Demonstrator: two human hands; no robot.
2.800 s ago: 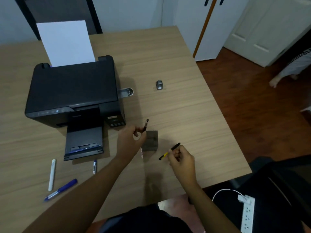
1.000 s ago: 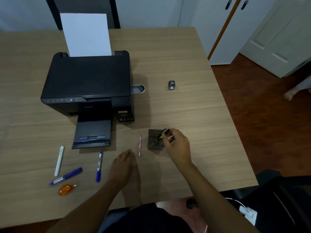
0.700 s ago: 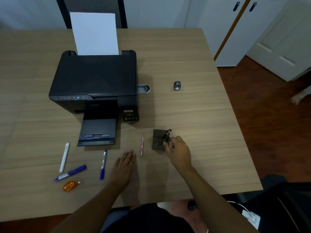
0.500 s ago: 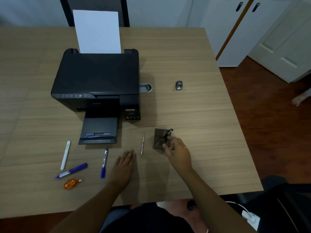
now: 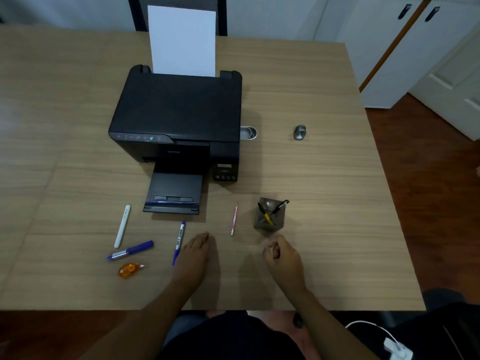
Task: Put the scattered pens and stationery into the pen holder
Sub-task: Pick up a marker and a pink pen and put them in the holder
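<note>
The right hand [image 5: 284,255] has drawn back from the pen holder [image 5: 269,214], fingers loosely curled and empty, leaving a second pen inside; two are now stowed. The left hand [image 5: 194,252] lies flat and open, holding nothing, beside a blue pen [image 5: 179,241]. Six loose items remain: pink pencil [image 5: 234,219], white pen [image 5: 122,226], purple marker [image 5: 131,250], orange correction tape [image 5: 128,269], that blue pen, another on the printer [image 5: 179,123] tray.
</note>
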